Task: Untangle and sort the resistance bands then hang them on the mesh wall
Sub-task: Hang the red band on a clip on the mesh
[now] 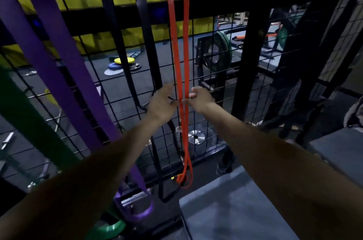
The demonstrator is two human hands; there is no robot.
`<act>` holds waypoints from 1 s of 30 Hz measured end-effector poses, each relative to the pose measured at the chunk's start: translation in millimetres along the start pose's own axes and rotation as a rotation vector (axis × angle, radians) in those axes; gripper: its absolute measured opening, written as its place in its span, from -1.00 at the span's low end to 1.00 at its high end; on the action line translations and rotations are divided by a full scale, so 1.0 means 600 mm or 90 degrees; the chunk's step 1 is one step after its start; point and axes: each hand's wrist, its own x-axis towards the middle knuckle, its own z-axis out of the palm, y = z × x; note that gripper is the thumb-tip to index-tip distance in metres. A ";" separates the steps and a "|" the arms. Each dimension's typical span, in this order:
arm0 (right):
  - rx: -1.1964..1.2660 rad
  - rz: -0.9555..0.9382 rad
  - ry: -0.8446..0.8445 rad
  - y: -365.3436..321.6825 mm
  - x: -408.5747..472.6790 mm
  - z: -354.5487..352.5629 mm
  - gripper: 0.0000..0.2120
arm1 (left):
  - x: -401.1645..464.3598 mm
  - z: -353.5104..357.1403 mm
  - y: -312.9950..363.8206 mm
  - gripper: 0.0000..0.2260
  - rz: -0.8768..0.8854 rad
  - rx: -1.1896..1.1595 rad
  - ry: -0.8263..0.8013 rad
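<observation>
While both bare arms reach out toward the black wire mesh wall (216, 74), the two hands meet at the thin orange rubber resistance band (177, 43) that hangs down it. The left hand (161, 104) lies against the left strand, thumb toward the band and fingers stretched loosely to the mesh; whether it actually pinches the strand I cannot tell. The right hand (200, 98) has its fingers curled, nipping the right strand just beside the left hand. The orange loop runs from above the top of view down to a fold near the grey padded bench (235, 210) at the lower right. Left of it hangs a narrow black rubber band (146, 29), its lower loop near the floor. Further left hangs a wide purple rubber band (64, 47), and at the left edge a broad green rubber band (29, 120). Through the mesh lie a yellow weight plate (124, 60) on the dark floor and a green plate (222, 53) on a rack.
</observation>
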 end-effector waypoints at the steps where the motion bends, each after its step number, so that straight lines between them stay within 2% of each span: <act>1: 0.005 -0.009 -0.012 0.001 0.005 0.011 -0.89 | 0.001 0.001 -0.007 -0.66 -0.009 -0.006 -0.002; 3: -0.015 -0.013 -0.038 0.010 0.014 0.029 -0.81 | 0.001 0.005 -0.022 -0.66 -0.032 -0.036 -0.002; 6: -0.004 0.011 -0.069 0.030 0.016 0.030 -0.90 | 0.005 0.007 -0.045 -0.59 -0.041 -0.014 -0.018; 10: -0.126 0.018 0.030 0.065 0.027 -0.027 -0.94 | 0.007 0.007 -0.072 -0.58 -0.031 0.040 -0.050; 12: -0.203 0.046 0.082 0.070 0.029 -0.055 -0.88 | 0.008 0.006 -0.075 -0.57 -0.039 0.038 -0.052; 16: -0.257 0.052 0.083 0.067 0.031 -0.064 -0.84 | 0.012 0.005 -0.072 -0.55 -0.058 0.041 -0.067; 19: -0.245 0.030 0.072 0.060 0.030 -0.047 -0.86 | 0.010 0.008 -0.070 -0.55 -0.053 0.055 -0.078; 22: -0.124 0.015 0.050 0.063 0.021 -0.028 -0.92 | 0.002 0.020 -0.069 -0.57 -0.036 0.066 -0.089; 25: -0.038 0.045 0.012 0.092 0.005 -0.012 -0.84 | -0.011 0.041 -0.074 -0.57 -0.008 0.080 -0.093; 27: -0.043 0.092 -0.011 0.133 -0.001 0.009 -0.78 | -0.025 0.059 -0.084 -0.59 0.011 0.097 -0.097; 30: -0.098 0.163 -0.038 0.201 -0.018 0.049 -0.92 | -0.059 0.104 -0.117 -0.68 0.057 0.099 -0.120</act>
